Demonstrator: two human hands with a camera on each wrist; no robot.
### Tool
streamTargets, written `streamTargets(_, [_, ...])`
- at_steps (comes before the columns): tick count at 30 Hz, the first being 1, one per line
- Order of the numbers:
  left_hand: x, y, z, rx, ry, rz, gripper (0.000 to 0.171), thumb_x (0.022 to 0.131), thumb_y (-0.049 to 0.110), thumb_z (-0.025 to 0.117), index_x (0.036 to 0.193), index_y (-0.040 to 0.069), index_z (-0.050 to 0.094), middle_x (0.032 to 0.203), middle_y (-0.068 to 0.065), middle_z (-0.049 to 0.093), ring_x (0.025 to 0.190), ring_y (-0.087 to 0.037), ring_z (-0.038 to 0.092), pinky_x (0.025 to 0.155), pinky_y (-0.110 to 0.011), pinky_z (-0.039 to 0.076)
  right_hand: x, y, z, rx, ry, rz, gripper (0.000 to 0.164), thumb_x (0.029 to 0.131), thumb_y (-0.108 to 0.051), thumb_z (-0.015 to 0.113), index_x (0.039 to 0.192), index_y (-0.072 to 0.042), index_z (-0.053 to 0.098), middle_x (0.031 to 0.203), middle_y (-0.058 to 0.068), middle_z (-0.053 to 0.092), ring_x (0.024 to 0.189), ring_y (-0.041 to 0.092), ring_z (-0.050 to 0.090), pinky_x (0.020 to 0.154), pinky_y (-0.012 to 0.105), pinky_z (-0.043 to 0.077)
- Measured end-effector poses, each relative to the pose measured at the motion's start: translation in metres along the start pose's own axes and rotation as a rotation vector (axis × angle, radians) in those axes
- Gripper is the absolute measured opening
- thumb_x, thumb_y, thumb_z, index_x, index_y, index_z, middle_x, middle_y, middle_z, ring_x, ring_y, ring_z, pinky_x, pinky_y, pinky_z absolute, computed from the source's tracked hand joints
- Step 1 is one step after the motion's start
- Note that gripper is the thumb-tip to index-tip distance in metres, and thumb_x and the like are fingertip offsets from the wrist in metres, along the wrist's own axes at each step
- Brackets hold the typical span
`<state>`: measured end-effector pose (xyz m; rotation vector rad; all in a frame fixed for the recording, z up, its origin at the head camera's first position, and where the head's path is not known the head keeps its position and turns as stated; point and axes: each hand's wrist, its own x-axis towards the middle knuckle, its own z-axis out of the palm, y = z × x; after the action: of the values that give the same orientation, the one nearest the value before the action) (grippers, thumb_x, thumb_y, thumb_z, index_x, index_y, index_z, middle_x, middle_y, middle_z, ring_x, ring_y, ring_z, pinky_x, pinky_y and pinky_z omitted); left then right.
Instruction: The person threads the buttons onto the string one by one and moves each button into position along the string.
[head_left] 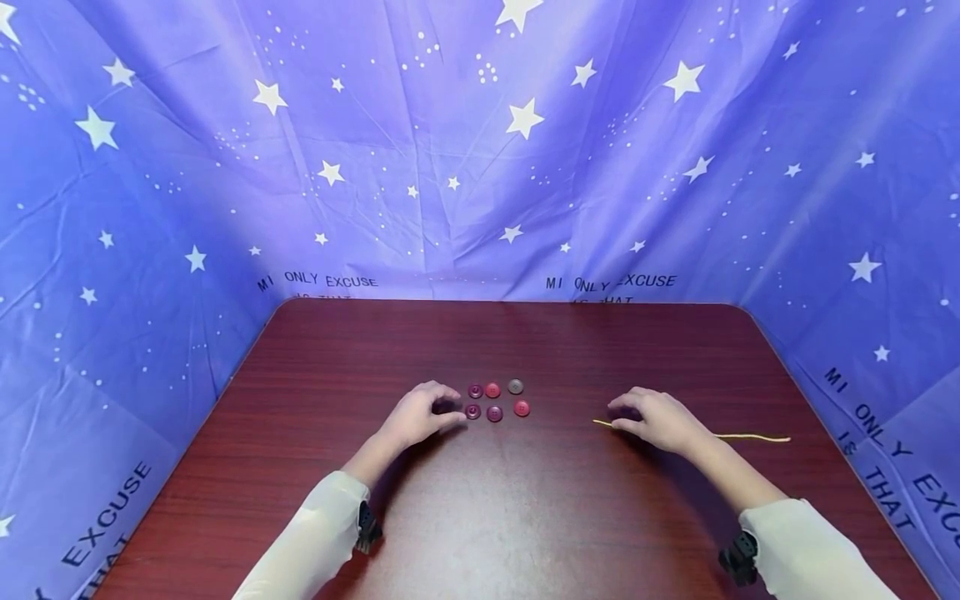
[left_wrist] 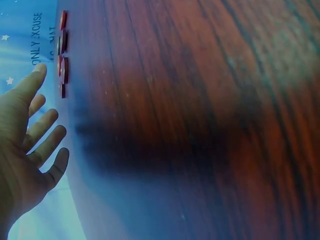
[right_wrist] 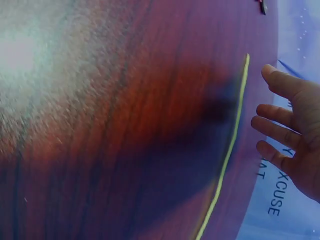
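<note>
Several round buttons lie in two short rows near the table's middle. They include a grey button (head_left: 515, 387), a red button (head_left: 492, 390), another red button (head_left: 521, 408) and dark maroon ones such as the maroon button (head_left: 494, 413). My left hand (head_left: 420, 414) is just left of the rows, its fingers relaxed and apart, holding nothing. Over a thin yellow cord (head_left: 753, 437) hovers my right hand (head_left: 660, 418), fingers loosely spread and apart from the cord in the right wrist view. Part of the cord (right_wrist: 231, 150) is hidden under that hand in the head view.
The dark red wooden table (head_left: 480, 342) has rounded far corners. Around it on the far, left and right sides hangs a blue-purple cloth (head_left: 450, 125) with stars and lettering. Glare brightens the table's near middle.
</note>
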<state>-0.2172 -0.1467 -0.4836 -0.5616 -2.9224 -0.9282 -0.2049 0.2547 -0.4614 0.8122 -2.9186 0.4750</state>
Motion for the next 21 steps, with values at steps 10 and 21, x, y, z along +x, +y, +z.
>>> streamTargets(10, [0.003, 0.005, 0.009, 0.037, -0.010, 0.042, 0.026, 0.077, 0.035, 0.075, 0.097, 0.019, 0.069, 0.092, 0.005, 0.064, 0.089, -0.013, 0.055, 0.083, -0.034, 0.047, 0.002, -0.001, 0.013, 0.007, 0.025, 0.017, 0.017, 0.079, -0.022, 0.073, 0.094, -0.014, 0.072, 0.086, -0.005, 0.064, 0.075, 0.010, 0.059, 0.065, 0.030, 0.047])
streamTargets(21, [0.008, 0.010, 0.012, 0.085, -0.006, 0.035, 0.029, 0.076, 0.036, 0.076, 0.097, 0.016, 0.070, 0.092, 0.003, 0.065, 0.090, -0.015, 0.057, 0.081, -0.034, 0.048, 0.005, -0.003, 0.020, 0.049, 0.032, 0.006, 0.013, 0.078, -0.020, 0.074, 0.090, -0.015, 0.073, 0.081, -0.007, 0.060, 0.069, 0.004, 0.051, 0.061, 0.024, 0.041])
